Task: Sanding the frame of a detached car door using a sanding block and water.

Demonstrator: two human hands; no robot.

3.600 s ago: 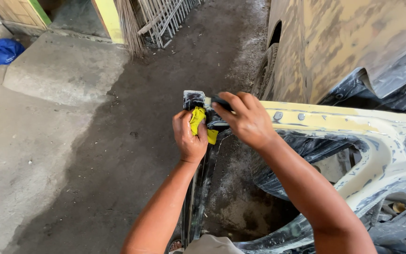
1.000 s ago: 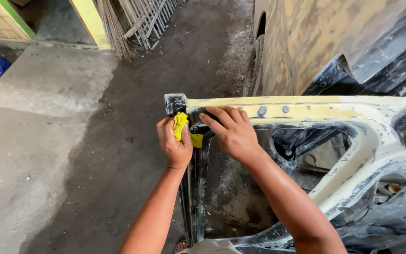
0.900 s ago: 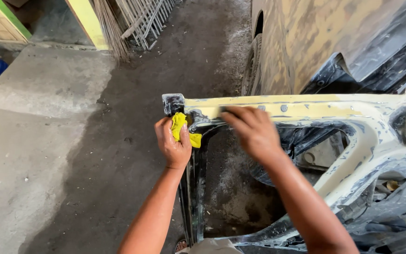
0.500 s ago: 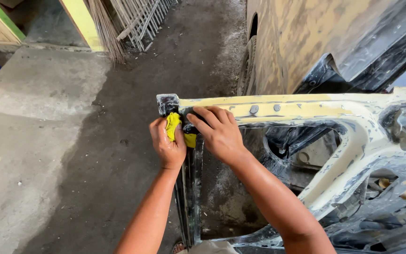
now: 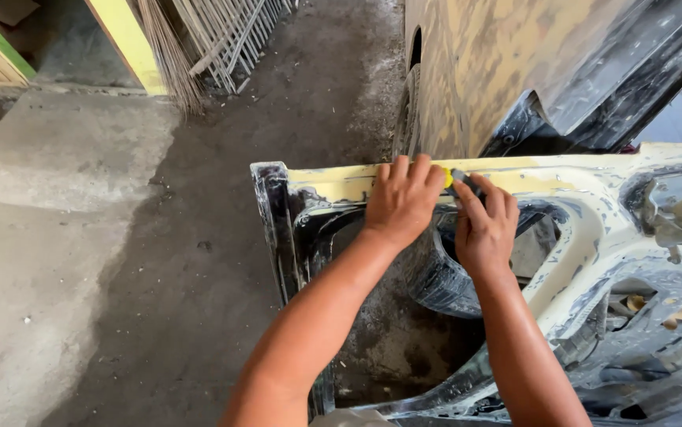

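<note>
The left hand (image 5: 404, 202) presses a yellow pad (image 5: 445, 175) flat on the top edge of the car body panel (image 5: 594, 229), fingers spread over it. At its 3 o'clock the right hand (image 5: 485, 225) is clenched on a small grey block (image 5: 461, 177). The panel looks stiff, heavy and sharp-edged, best held by its rim. Open concrete floor (image 5: 80, 261) lies at 9 o'clock.

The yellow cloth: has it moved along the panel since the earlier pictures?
Yes. The yellow cloth, under the left hand, has shifted right, away from the panel's dark corner.
</note>
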